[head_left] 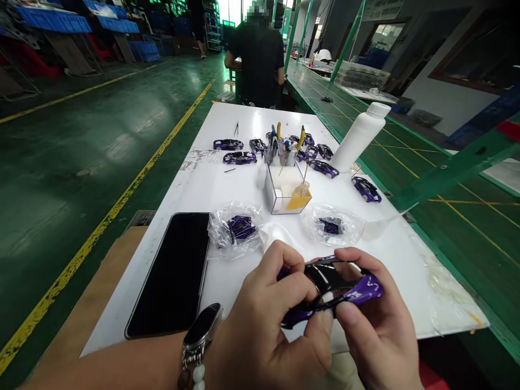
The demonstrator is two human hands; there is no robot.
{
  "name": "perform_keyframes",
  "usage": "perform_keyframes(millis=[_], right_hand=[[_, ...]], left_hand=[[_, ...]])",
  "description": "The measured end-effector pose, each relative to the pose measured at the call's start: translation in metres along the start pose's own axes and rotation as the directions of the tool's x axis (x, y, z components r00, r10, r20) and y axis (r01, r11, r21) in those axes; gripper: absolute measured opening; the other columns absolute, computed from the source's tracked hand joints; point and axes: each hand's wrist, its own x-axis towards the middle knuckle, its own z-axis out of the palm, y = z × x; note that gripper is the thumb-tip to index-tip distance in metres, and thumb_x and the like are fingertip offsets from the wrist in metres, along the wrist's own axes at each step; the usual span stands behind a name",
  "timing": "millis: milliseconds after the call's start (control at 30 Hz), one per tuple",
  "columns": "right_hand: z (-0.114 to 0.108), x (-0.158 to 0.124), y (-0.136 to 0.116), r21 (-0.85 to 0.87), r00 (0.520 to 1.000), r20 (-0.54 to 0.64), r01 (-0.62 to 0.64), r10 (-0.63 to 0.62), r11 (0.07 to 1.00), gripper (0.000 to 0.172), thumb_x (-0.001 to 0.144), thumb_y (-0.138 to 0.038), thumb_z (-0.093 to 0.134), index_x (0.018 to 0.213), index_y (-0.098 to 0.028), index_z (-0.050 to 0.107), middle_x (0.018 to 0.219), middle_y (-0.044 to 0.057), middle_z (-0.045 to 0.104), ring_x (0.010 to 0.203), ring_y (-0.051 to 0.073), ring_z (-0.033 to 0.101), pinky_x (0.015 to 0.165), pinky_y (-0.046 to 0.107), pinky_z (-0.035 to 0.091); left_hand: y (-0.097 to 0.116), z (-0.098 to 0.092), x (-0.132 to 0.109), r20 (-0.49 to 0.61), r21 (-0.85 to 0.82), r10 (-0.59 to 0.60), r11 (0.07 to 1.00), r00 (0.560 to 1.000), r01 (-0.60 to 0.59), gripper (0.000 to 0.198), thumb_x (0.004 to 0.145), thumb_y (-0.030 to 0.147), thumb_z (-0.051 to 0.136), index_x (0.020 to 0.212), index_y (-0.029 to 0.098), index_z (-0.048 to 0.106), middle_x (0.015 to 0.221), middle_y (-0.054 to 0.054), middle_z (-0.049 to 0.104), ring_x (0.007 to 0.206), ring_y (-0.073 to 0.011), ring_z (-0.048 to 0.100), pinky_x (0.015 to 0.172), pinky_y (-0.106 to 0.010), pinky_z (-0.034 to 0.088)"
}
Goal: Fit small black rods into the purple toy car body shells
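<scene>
My left hand [264, 306] and my right hand [374, 314] both grip a glossy purple model car body [357, 290] with dark window pieces, just above the white table [239, 189]. Beyond my hands lie two clear plastic bags of small purple parts [238, 230] [333, 225]. A black smartphone [170, 276] lies face up left of my left hand. Several purple car shells [228, 144] lie further off, around a clear acrylic holder [284, 187] of pliers and tools. A white plastic bottle [359, 135] lies tilted at the far right.
A small glass bottle [301, 189] stands in the holder. A seated co-worker's back [258, 59] faces me beyond the table. A green workbench [325, 108] runs along the right, and a green floor with a yellow line [134, 184] lies left. Blue bins [142, 51] stand far left.
</scene>
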Motion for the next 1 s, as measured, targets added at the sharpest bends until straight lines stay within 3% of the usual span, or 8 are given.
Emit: perform_keyframes(millis=[300, 533, 800, 1000], right_hand=[[0.000, -0.002, -0.005, 0.005, 0.998, -0.052, -0.040, 0.040, 0.999, 0.031, 0.091, -0.038, 0.066, 0.120, -0.035, 0.057, 0.096, 0.003, 0.064, 0.083, 0.019, 0.064, 0.076, 0.029, 0.056], [0.000, -0.003, -0.006, 0.080, 0.990, -0.081, -0.113, 0.120, 0.990, 0.039, 0.083, -0.042, 0.075, 0.118, -0.036, 0.059, 0.095, 0.003, 0.064, 0.082, 0.019, 0.063, 0.074, 0.030, 0.056], [-0.003, -0.004, -0.003, 0.030, 0.995, -0.051, -0.088, 0.090, 0.996, 0.040, 0.086, -0.038, 0.072, 0.124, -0.036, 0.055, 0.098, 0.005, 0.064, 0.084, 0.023, 0.065, 0.077, 0.036, 0.059], [0.000, -0.006, -0.006, 0.034, 0.995, -0.072, -0.068, 0.071, 0.997, 0.037, 0.088, -0.038, 0.070, 0.123, -0.038, 0.058, 0.097, 0.003, 0.066, 0.084, 0.019, 0.064, 0.077, 0.029, 0.057]], left_hand=[[-0.006, -0.005, -0.002, 0.122, -0.079, 0.038, 0.996, 0.992, -0.028, 0.013, 0.071, 0.009, 0.050, 0.080, 0.018, 0.052, 0.086, -0.002, 0.044, 0.076, -0.0128, 0.049, 0.059, -0.023, 0.046], [-0.004, -0.010, 0.000, 0.206, -0.076, 0.006, 0.997, 0.979, 0.010, 0.009, 0.076, 0.011, 0.052, 0.081, 0.018, 0.053, 0.088, -0.003, 0.046, 0.077, -0.0139, 0.052, 0.061, -0.027, 0.048], [-0.004, -0.010, 0.000, 0.230, -0.075, -0.003, 0.997, 0.973, 0.021, 0.008, 0.077, 0.012, 0.052, 0.080, 0.019, 0.052, 0.087, -0.002, 0.047, 0.074, -0.0138, 0.052, 0.058, -0.028, 0.048], [-0.006, -0.011, 0.000, 0.241, -0.093, 0.013, 0.996, 0.970, 0.010, 0.011, 0.076, 0.010, 0.052, 0.082, 0.019, 0.050, 0.088, -0.002, 0.046, 0.074, -0.0124, 0.050, 0.058, -0.026, 0.047]])
